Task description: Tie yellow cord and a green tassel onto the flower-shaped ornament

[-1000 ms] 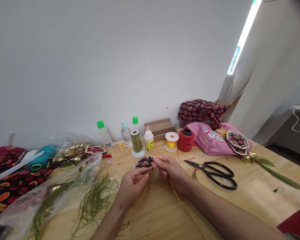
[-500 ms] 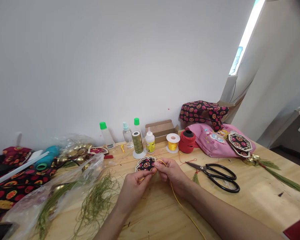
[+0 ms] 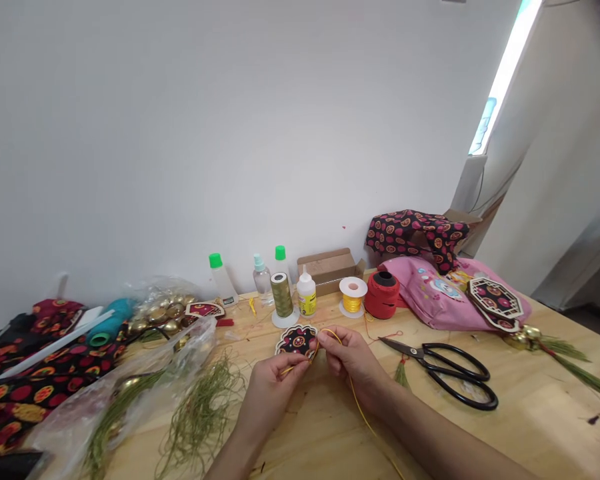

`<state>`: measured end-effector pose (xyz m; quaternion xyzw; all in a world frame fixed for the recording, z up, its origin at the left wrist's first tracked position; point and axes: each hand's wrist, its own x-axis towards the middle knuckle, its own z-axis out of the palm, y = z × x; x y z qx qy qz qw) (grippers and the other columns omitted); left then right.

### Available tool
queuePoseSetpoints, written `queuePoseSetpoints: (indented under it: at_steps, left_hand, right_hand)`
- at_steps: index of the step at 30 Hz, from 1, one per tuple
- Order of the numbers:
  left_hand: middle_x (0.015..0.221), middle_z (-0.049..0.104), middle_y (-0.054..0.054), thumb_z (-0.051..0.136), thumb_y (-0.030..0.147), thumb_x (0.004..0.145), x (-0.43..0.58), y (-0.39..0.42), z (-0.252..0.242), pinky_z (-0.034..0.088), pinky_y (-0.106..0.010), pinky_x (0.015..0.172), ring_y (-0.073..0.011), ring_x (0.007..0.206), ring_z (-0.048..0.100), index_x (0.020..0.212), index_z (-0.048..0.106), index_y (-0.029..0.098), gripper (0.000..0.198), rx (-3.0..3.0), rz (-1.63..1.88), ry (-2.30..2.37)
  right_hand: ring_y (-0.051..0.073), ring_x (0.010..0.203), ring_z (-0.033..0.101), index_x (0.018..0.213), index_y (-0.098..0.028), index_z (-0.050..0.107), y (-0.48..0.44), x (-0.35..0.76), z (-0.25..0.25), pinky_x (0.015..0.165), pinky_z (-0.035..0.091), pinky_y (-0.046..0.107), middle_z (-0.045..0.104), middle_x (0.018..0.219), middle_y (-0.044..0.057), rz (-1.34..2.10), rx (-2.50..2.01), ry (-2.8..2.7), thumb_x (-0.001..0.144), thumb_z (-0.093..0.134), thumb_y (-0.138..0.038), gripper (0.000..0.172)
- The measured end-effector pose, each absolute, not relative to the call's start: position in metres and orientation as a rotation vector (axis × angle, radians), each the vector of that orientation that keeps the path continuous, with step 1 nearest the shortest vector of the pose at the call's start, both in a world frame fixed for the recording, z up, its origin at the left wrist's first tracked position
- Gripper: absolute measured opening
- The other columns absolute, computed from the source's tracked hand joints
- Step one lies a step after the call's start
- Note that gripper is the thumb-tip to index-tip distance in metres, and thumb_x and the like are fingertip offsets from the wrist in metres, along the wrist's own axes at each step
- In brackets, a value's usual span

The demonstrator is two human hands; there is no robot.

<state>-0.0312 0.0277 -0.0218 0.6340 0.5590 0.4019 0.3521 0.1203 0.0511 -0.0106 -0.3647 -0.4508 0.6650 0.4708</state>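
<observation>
A thin yellow cord (image 3: 363,415) loops up between my two hands and trails down toward the table's front edge. My left hand (image 3: 279,381) pinches one stretch of it, thumb against forefinger. Just to the right, my right hand (image 3: 349,357) is closed on another part, and a small loop rises above its fingertips. Right behind the fingers is a scalloped, dark patterned ornament (image 3: 297,339) with a pale rim, partly covered by them. Whether the cord passes through the ornament cannot be made out.
Black-handled scissors (image 3: 447,370) and a small green tassel (image 3: 401,375) lie at right. Behind stand an olive thread spool (image 3: 281,297), a glue bottle (image 3: 307,293), a yellow cord spool (image 3: 353,297) and a red thread cone (image 3: 382,295). Loose green threads (image 3: 200,407) spread at left.
The view has shifted slightly, so everything sits a little lower and to the right. Both hands keep their pinch on the yellow cord, with a slightly wider gap between the fingertips.
</observation>
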Motion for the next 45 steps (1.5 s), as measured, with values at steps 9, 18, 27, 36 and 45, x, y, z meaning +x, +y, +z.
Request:
queuePoseSetpoints:
  at_steps: [9,18,27,36,45]
  left_hand:
    - [0.072,0.069,-0.001,0.051,0.035,0.072,-0.035,0.024,-0.015,0.043,-0.022,0.060,-0.0179,0.067,0.060,0.072,0.067,0.022,0.021,1.744,0.916,1.516]
    - [0.068,0.067,-0.002,0.046,0.039,0.074,-0.035,0.021,-0.014,0.040,-0.023,0.053,-0.0193,0.061,0.059,0.074,0.067,0.020,0.028,1.774,0.788,1.606]
    - [0.069,0.067,-0.003,0.047,0.026,0.073,-0.031,0.020,-0.013,0.042,-0.023,0.059,-0.0172,0.065,0.057,0.088,0.066,0.014,0.027,1.518,0.974,1.331]
    - [0.057,0.063,-0.001,0.052,0.035,0.071,-0.027,0.025,-0.015,0.039,-0.022,0.055,-0.0150,0.058,0.054,0.068,0.068,0.013,0.028,1.442,1.016,1.316]
    - [0.052,0.064,-0.001,0.064,0.038,0.058,-0.028,0.026,-0.016,0.036,-0.019,0.044,-0.0112,0.046,0.052,0.065,0.066,0.013,0.026,1.157,1.079,1.297]
  right_hand:
    - [0.005,0.045,0.032,0.055,-0.013,0.054,0.062,0.131,-0.008,0.042,0.021,0.018,0.043,0.047,-0.005,1.390,-1.153,-1.289,0.053,0.065,-0.042,0.031]
    - [0.003,0.034,0.011,0.067,-0.013,0.056,0.052,0.135,0.007,0.035,0.005,0.019,0.023,0.038,-0.011,1.802,-1.060,-1.064,0.069,0.049,-0.038,0.026]
    - [0.006,0.032,0.039,0.107,-0.015,0.048,0.042,0.114,-0.016,0.034,0.021,0.015,0.046,0.040,-0.007,1.613,-0.942,-1.698,0.075,0.034,-0.023,0.036]
    - [0.007,0.043,0.042,0.093,-0.022,0.059,0.039,0.117,-0.019,0.047,0.029,0.017,0.053,0.048,-0.004,0.694,-1.142,-2.119,0.076,0.044,-0.021,0.022]
    - [0.010,0.054,0.052,0.073,-0.020,0.061,0.041,0.121,-0.009,0.050,0.030,0.018,0.063,0.064,0.000,0.655,-1.242,-2.129,0.075,0.050,-0.027,0.013]
